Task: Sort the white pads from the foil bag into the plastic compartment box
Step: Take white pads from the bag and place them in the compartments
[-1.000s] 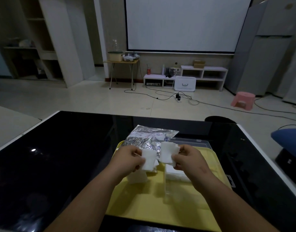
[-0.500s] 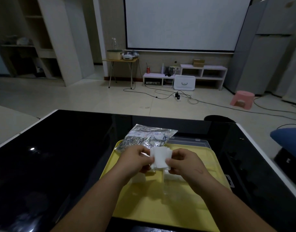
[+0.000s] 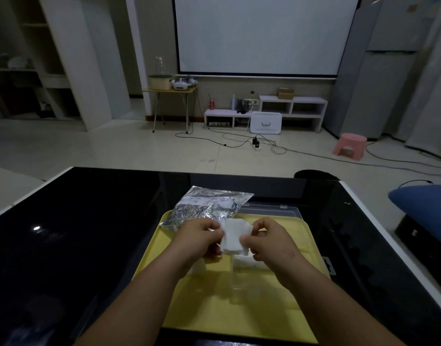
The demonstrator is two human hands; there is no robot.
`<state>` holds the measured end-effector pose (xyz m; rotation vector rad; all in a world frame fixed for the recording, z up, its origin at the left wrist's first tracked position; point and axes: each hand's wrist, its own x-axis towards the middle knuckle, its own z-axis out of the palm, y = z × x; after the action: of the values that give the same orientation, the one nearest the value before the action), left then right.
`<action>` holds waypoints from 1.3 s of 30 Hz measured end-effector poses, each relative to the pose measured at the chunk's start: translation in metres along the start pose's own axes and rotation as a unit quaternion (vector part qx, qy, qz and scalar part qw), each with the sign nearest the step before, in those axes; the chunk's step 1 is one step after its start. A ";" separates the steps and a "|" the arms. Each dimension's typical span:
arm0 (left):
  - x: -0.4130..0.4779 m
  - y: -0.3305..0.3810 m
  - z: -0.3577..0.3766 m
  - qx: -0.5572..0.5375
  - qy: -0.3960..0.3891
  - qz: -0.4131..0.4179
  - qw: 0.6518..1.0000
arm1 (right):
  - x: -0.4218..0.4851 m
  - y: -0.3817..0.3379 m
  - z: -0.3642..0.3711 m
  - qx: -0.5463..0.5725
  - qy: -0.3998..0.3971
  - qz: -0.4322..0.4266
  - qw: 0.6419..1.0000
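1. Our left hand is curled, with thumb and fingertips pinching the left edge of a small stack of white pads held above the tray.
2. Just beyond that hand lies the foil bag, crinkled silver with print on it. Its near end rests on the far left corner of the yellow tray, and its far end lies out on the black table.
3. The stack sits between both hands with its edges slightly fanned; we cannot count the pads in it.
4. Our right hand is curled too, pinching the right edge of the same stack, with its back turned toward us.
5. Under the hands we make out the clear plastic compartment box lying on the tray. Its walls are hard to trace against the yellow, and its far part shows past the tray's far rim.
6. Other pads lie down in the box: a left pile under our left wrist and a right pile just below our right hand. We cannot tell which compartments hold them.
7. Across the room, from left to right, we see white shelving, a folding side table, a projection screen, a low shelf unit, a pink stool and a grey fridge.
8. At the far right edge, near the table, sits a blue cushion.
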<state>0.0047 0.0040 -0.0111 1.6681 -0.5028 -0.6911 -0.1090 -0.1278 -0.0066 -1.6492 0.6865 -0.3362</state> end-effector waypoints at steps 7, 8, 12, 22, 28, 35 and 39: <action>0.013 -0.002 0.024 0.012 -0.001 0.021 1.000 | 0.001 0.004 -0.021 -0.001 0.029 -0.018 0.999; 0.014 -0.002 0.029 0.010 0.002 0.020 1.000 | 0.000 0.004 -0.024 -0.003 0.031 -0.025 0.999; 0.019 -0.002 0.049 0.001 -0.013 0.023 1.000 | -0.002 0.009 -0.041 -0.030 0.053 -0.043 0.997; 0.030 -0.005 0.098 0.137 0.014 0.085 0.987 | 0.007 0.024 -0.079 -0.153 0.119 -0.068 0.979; 0.038 -0.006 0.121 0.112 0.025 0.082 0.990 | 0.017 0.034 -0.095 -0.203 0.129 -0.072 0.968; 0.043 -0.008 0.144 0.173 0.032 0.105 0.979 | 0.020 0.044 -0.109 -0.262 0.119 -0.041 0.957; 0.043 -0.012 0.152 0.200 0.021 0.092 0.975 | 0.019 0.047 -0.113 -0.282 0.124 -0.034 0.951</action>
<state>-0.0682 -0.1317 -0.0482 1.9740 -0.7942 -0.4342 -0.1706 -0.2326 -0.0324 -2.2009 0.9798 -0.4283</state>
